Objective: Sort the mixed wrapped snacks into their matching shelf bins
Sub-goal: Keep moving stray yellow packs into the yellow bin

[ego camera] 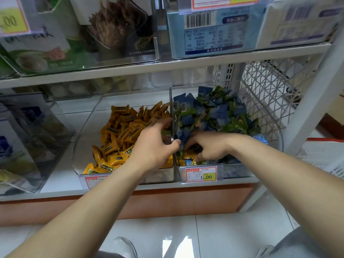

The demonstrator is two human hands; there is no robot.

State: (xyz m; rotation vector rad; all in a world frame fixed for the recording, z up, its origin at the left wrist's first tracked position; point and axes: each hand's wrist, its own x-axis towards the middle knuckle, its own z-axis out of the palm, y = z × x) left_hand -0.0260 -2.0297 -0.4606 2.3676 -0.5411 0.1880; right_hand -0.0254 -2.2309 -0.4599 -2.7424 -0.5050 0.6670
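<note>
right bin's price tag [201, 174] reads "1.00", upper-left yellow tag [11, 20] ".00"

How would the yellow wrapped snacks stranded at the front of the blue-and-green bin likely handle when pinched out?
The yellow wrapped snacks look small and pillow-shaped, so probably light. Their glossy film may be slippery. Lying loosely among other packets under the right hand, they would likely shift rather than roll.

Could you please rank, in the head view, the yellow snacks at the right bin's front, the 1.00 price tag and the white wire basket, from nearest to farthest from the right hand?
From the right hand:
1. Yellow snacks, just under its fingers in the right bin's front corner.
2. 1.00 price tag, below it on the bin's front.
3. White wire basket, up and to the right.
</note>
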